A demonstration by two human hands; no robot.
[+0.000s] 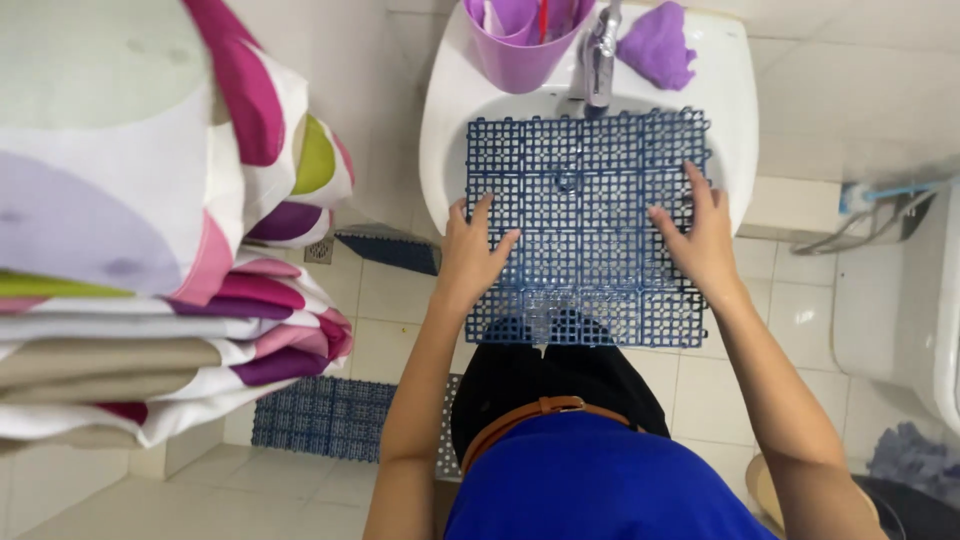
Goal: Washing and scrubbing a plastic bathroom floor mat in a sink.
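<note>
A blue grid mat [585,225] is lying flat across the white sink [445,120], covering most of the basin and jutting past its front edge toward the person. Both hands are resting on top of it — the left hand [470,250] near the mat's left edge, the right hand [700,235] near its right edge, with the open middle of the mat stretching between them. The fingers of each hand are lying spread and fairly flat on the grid, palms down, pressing rather than pinching; whether the thumbs are hooking under the edges cannot be told.

The tap [600,50] is standing just behind the mat's far edge. A purple cup [520,45] is sitting to the tap's left on the sink rim, and a purple cloth [658,45] to its right.

Two more blue mats are lying on the tiled floor [700,390] — one [390,250] under the sink's left side, another [320,420] nearer the person. A patterned curtain [150,220] is hanging at the left.
</note>
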